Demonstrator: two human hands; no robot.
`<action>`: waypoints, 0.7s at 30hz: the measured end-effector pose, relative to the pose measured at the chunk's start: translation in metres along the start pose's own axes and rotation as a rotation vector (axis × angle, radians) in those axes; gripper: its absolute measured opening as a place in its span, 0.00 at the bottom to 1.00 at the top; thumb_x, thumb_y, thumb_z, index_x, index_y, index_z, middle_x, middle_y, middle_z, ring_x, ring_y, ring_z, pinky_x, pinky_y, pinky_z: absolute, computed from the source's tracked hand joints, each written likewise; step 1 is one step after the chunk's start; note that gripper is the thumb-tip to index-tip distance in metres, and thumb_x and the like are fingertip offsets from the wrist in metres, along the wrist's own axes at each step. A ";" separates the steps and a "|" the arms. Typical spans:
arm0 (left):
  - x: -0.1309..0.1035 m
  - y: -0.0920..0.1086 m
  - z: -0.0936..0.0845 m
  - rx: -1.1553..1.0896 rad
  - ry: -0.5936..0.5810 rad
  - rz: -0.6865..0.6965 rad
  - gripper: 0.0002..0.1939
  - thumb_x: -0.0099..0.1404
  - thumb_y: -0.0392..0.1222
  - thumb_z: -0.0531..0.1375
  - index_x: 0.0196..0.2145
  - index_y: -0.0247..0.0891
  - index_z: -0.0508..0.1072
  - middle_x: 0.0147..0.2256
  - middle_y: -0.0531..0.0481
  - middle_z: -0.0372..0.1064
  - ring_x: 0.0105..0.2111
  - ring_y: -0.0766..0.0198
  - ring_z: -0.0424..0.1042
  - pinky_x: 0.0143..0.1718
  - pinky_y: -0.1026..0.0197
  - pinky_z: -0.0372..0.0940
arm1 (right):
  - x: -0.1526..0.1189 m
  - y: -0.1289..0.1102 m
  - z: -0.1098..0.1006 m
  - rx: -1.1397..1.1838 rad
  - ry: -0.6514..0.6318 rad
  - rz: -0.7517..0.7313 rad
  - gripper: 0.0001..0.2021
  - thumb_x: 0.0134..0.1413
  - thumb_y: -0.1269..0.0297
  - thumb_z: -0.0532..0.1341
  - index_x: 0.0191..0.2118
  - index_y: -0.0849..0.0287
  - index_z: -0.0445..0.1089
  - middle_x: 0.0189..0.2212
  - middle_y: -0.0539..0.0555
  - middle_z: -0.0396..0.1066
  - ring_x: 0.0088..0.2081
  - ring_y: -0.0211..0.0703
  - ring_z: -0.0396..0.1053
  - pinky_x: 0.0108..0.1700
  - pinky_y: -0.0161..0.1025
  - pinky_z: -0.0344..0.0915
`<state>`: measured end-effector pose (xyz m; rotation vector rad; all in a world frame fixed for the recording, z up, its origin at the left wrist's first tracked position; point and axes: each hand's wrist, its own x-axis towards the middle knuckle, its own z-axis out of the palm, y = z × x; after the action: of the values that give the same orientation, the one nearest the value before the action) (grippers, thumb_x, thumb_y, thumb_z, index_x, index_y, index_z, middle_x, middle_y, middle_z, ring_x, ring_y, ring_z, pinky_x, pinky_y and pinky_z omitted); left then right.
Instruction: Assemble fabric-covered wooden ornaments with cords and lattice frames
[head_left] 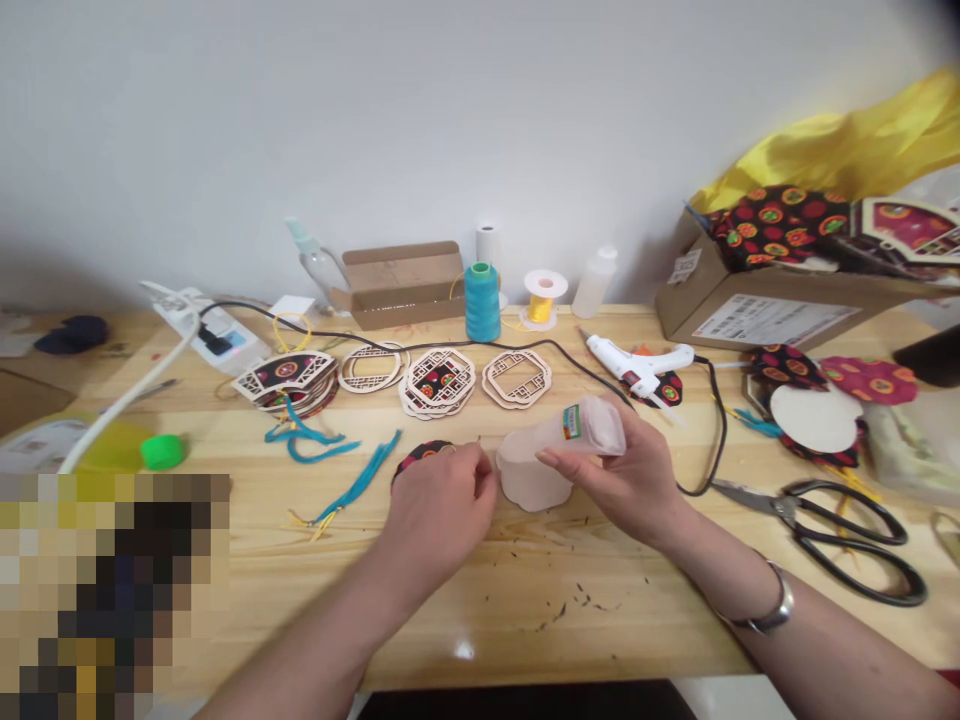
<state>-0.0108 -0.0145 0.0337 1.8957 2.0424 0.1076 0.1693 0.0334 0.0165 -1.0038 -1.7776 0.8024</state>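
Observation:
My right hand (634, 475) grips a translucent plastic bottle (592, 426) with a small coloured label, tilted with its base up to the right. Beneath it lies a pale scalloped piece (536, 485), and the bottle's lower end blends into it. My left hand (450, 495) is closed just left of this piece, fingers curled; whether it pinches the edge or something small is hidden. Partly behind that hand is a dark patterned fabric piece (420, 456). Dark bits are scattered on the wooden table (465, 590) in front of both hands.
A white glue gun (637, 360) with a black cord and large scissors (840, 530) lie on the right. Lattice frames (439, 382), a blue thread spool (482, 305) and a cardboard box (780, 300) stand or lie behind. Blue tassels (360, 480) are left.

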 end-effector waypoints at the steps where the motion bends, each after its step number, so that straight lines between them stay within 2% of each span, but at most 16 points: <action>1: 0.000 0.000 0.000 -0.006 0.004 -0.002 0.09 0.62 0.40 0.52 0.29 0.41 0.72 0.29 0.50 0.74 0.31 0.57 0.71 0.31 0.59 0.55 | 0.000 0.000 0.000 0.002 -0.004 -0.003 0.13 0.44 0.59 0.69 0.29 0.57 0.64 0.24 0.46 0.65 0.24 0.35 0.62 0.26 0.33 0.61; 12: 0.001 0.000 0.007 -0.063 0.044 0.000 0.09 0.61 0.41 0.54 0.27 0.41 0.72 0.27 0.51 0.74 0.30 0.58 0.71 0.29 0.60 0.55 | -0.001 0.000 0.002 0.013 -0.022 -0.020 0.12 0.46 0.61 0.68 0.31 0.56 0.65 0.24 0.46 0.67 0.25 0.35 0.64 0.26 0.32 0.61; 21: 0.002 0.000 0.008 -0.108 0.007 -0.026 0.09 0.62 0.41 0.53 0.28 0.41 0.72 0.28 0.50 0.75 0.30 0.59 0.72 0.29 0.60 0.56 | 0.002 0.001 0.000 -0.038 0.013 -0.029 0.11 0.46 0.61 0.68 0.30 0.56 0.65 0.24 0.46 0.68 0.25 0.35 0.64 0.27 0.32 0.63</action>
<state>-0.0086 -0.0140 0.0262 1.8060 2.0220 0.2140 0.1689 0.0357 0.0165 -1.0040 -1.7980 0.7449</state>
